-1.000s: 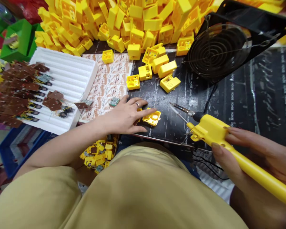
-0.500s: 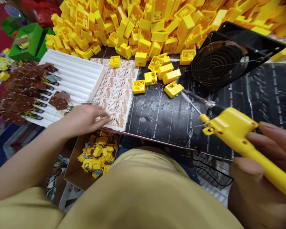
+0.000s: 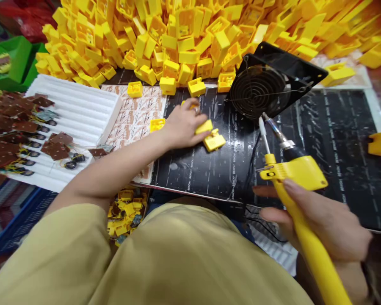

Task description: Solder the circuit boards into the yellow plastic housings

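My left hand (image 3: 184, 123) reaches over a small group of yellow plastic cases, its fingers bent around them and the thumb along their near side. One yellow plastic case (image 3: 214, 140) pokes out past the thumb, lying on the black mat (image 3: 178, 169). Another open case (image 3: 157, 124) sits by the left wrist. Part of the group is hidden under the palm. In my right hand (image 3: 327, 216) is a yellow soldering gun (image 3: 295, 173), gripped by its handle. Its metal tip and white feed tube point away from me, toward a black fan (image 3: 260, 87).
A large heap of yellow cases (image 3: 184, 31) fills the back. On the left, a white foam tray (image 3: 79, 106) carries brown circuit boards (image 3: 6, 131) and wired round parts. Green bins (image 3: 11, 63) stand behind it. A box of yellow parts (image 3: 127, 216) is below the table edge.
My left hand has gone from beside the foam tray to the yellow cases, which have shifted slightly toward me. The view has turned right, and the soldering gun now points more straight ahead.
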{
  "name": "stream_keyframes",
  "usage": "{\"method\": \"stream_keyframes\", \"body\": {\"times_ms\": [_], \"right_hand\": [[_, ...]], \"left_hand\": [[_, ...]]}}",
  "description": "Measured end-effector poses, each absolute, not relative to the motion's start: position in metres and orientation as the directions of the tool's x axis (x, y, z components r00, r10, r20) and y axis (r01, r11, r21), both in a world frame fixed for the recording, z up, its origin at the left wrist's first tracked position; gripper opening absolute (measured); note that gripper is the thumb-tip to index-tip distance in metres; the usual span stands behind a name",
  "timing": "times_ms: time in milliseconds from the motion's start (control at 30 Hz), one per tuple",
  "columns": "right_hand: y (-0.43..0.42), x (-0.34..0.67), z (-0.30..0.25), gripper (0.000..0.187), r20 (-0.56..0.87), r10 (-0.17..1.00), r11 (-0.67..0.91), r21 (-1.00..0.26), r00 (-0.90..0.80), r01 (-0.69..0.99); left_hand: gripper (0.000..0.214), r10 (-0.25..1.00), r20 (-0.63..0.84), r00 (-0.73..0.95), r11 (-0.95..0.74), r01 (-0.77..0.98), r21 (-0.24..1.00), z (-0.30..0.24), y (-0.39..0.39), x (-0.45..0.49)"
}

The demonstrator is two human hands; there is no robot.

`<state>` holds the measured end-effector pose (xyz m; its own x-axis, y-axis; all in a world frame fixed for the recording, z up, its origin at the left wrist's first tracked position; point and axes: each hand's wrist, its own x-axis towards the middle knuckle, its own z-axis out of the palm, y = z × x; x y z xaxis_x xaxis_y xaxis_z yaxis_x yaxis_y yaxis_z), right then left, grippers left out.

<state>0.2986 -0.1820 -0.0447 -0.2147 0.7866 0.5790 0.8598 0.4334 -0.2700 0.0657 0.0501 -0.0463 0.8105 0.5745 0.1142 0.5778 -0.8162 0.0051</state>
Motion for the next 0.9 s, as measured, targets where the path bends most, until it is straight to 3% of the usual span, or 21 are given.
{"method": "stream_keyframes", "body": {"times_ms": [100,200,333,467,567,733,833,900], "right_hand": [[-0.163,0.292,-0.043,0.055,0.576,0.748,0.523,-0.204,-0.330,0.828],[-0.140,0.274,-0.044,0.034,0.567,0.748,0.545,-0.227,-0.345,0.807],[-0.110,0.244,-0.053,0.028,0.536,0.752,0.568,-0.232,-0.384,0.789],[-0.090,0.230,-0.067,0.021,0.512,0.796,0.493,-0.237,-0.324,0.837],[-0.094,0.227,-0.067,0.021,0.560,0.790,0.473,-0.295,-0.250,0.830],[-0.119,0.215,-0.055,0.025,0.545,0.822,0.443,-0.433,-0.163,0.785],[-0.128,0.218,-0.056,0.024,0.520,0.836,0.425,-0.411,-0.175,0.806],[-0.130,0.229,-0.058,0.028,0.513,0.835,0.409,-0.336,-0.199,0.848]], "left_hand": [[0.041,0.462,0.135,0.877,-0.862,0.480,-0.164,-0.039,0.004,0.027],[0.049,0.414,0.157,0.897,-0.875,0.439,-0.205,-0.032,-0.036,0.000],[0.048,0.476,0.043,0.879,-0.873,0.477,-0.104,-0.027,-0.055,-0.015],[0.054,0.532,0.064,0.844,-0.845,0.534,-0.027,-0.028,-0.046,-0.016],[0.061,0.525,0.064,0.849,-0.851,0.524,0.038,-0.033,-0.040,-0.010],[0.051,0.593,0.042,0.804,-0.804,0.589,0.079,-0.035,-0.037,0.011],[0.044,0.505,-0.042,0.862,-0.847,0.505,0.164,-0.030,-0.036,0.016],[0.055,0.395,-0.068,0.916,-0.880,0.398,0.258,-0.026,-0.035,0.012]]}}
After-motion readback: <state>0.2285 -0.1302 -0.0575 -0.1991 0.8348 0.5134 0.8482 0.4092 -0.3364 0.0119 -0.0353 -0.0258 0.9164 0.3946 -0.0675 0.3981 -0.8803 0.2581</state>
